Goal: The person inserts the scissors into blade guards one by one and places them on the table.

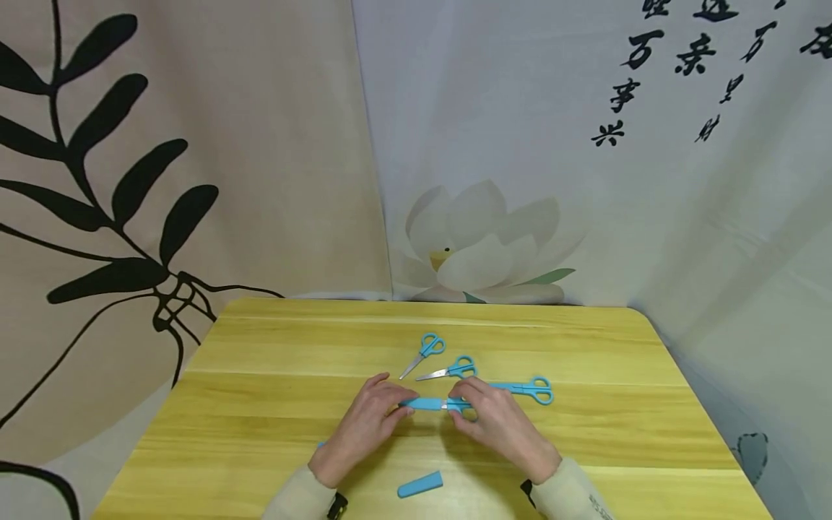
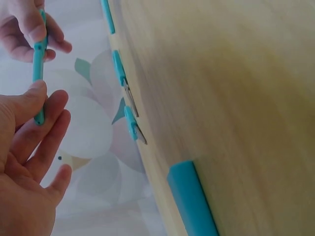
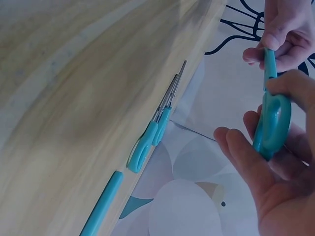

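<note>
Both hands are joined by one pair of blue-handled scissors [image 1: 457, 404] above the middle of the table. My left hand [image 1: 370, 419] pinches the end of its blue blade cover [image 1: 427, 404] between thumb and fingers. At the handle loops [image 3: 279, 120], my right hand [image 1: 497, 422] grips the scissors. Most of the blade is inside the cover; a short strip of metal shows between cover and handles. Beyond the hands lie two scissors with bare blades, one farther back [image 1: 432, 344] and one nearer [image 1: 460, 367]. Covered scissors [image 1: 538, 390] lie right of them.
A loose blue cover [image 1: 420, 484] lies on the wooden table [image 1: 617, 433] near the front. A bit of something blue [image 1: 321, 445] peeks out beside the left wrist, mostly hidden. Printed curtains [image 1: 292, 180] hang behind the table's back edge.
</note>
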Action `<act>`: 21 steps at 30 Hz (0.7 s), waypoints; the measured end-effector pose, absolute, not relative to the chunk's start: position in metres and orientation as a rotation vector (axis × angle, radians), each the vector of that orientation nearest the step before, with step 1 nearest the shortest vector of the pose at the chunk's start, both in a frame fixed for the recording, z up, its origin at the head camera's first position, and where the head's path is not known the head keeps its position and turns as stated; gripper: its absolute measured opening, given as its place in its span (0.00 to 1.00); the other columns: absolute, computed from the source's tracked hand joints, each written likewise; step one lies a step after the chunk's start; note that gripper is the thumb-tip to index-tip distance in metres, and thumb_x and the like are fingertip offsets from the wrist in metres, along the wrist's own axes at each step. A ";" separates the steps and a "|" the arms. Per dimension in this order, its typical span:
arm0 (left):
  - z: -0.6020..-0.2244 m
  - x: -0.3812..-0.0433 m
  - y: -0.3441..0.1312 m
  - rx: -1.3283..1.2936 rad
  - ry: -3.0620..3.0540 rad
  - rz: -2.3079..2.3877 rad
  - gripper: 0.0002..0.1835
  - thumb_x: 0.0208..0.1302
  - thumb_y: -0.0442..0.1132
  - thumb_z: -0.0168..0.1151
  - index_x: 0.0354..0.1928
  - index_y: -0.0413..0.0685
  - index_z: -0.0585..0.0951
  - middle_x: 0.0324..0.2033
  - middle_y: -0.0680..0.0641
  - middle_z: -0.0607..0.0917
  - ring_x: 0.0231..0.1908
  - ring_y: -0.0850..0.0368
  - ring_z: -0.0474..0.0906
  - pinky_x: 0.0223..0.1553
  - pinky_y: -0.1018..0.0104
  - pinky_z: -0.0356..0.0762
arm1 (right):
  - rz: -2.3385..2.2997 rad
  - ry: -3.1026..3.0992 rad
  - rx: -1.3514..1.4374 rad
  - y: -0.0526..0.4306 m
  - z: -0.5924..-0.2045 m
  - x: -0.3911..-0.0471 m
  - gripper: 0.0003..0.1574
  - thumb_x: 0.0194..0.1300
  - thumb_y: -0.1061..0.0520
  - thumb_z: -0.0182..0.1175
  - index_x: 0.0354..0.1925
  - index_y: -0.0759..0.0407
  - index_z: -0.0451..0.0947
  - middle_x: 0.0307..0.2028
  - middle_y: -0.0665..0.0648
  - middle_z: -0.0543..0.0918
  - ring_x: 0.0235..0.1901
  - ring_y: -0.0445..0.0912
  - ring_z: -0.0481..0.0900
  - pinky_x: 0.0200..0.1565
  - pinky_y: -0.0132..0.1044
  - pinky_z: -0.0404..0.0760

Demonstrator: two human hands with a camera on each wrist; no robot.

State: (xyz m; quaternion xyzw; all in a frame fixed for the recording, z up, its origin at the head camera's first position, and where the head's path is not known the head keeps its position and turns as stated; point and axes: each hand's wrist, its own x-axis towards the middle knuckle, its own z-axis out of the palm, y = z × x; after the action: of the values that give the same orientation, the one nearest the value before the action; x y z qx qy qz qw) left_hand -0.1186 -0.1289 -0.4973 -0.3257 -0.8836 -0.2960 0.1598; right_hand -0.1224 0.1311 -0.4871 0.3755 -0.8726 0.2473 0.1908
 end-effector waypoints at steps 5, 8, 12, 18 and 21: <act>-0.499 -0.118 -0.128 -0.920 -2.516 -0.878 0.13 0.56 0.32 0.78 0.44 0.44 0.90 0.40 0.51 0.91 0.43 0.56 0.87 0.64 0.42 0.73 | 0.683 -2.446 1.051 0.130 -0.488 -0.122 0.16 0.55 0.59 0.78 0.41 0.58 0.84 0.43 0.52 0.86 0.33 0.41 0.86 0.32 0.26 0.82; -0.500 -0.118 -0.126 -0.921 -2.509 -0.908 0.13 0.56 0.31 0.78 0.44 0.43 0.89 0.39 0.50 0.91 0.42 0.56 0.87 0.64 0.42 0.74 | 0.681 -2.441 1.055 0.130 -0.489 -0.122 0.16 0.55 0.59 0.78 0.41 0.58 0.84 0.43 0.52 0.86 0.33 0.42 0.86 0.32 0.26 0.82; -0.502 -0.118 -0.124 -0.921 -2.510 -0.926 0.13 0.56 0.30 0.77 0.44 0.43 0.89 0.40 0.50 0.91 0.42 0.56 0.87 0.63 0.42 0.75 | 0.688 -2.430 1.057 0.130 -0.491 -0.122 0.16 0.55 0.60 0.78 0.41 0.59 0.84 0.44 0.53 0.87 0.34 0.42 0.86 0.32 0.26 0.82; -0.503 -0.119 -0.121 -0.924 -2.497 -0.909 0.13 0.55 0.30 0.78 0.43 0.44 0.89 0.39 0.51 0.91 0.42 0.58 0.87 0.62 0.43 0.76 | 0.716 -2.413 1.050 0.130 -0.493 -0.121 0.16 0.54 0.61 0.79 0.40 0.59 0.84 0.43 0.53 0.86 0.35 0.43 0.87 0.33 0.26 0.83; -0.503 -0.119 -0.120 -0.927 -2.486 -0.905 0.13 0.55 0.30 0.78 0.43 0.44 0.89 0.39 0.51 0.91 0.42 0.58 0.87 0.61 0.44 0.77 | 0.734 -2.416 1.034 0.130 -0.493 -0.121 0.16 0.54 0.61 0.78 0.40 0.59 0.84 0.44 0.53 0.86 0.36 0.43 0.87 0.33 0.27 0.83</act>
State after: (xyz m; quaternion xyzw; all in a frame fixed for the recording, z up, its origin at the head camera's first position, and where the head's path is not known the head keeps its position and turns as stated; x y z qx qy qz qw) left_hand -0.1186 -0.1201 -0.5028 -0.3258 -0.8742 -0.3183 0.1683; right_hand -0.1209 0.1296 -0.4934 0.3709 -0.8667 0.2632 0.2052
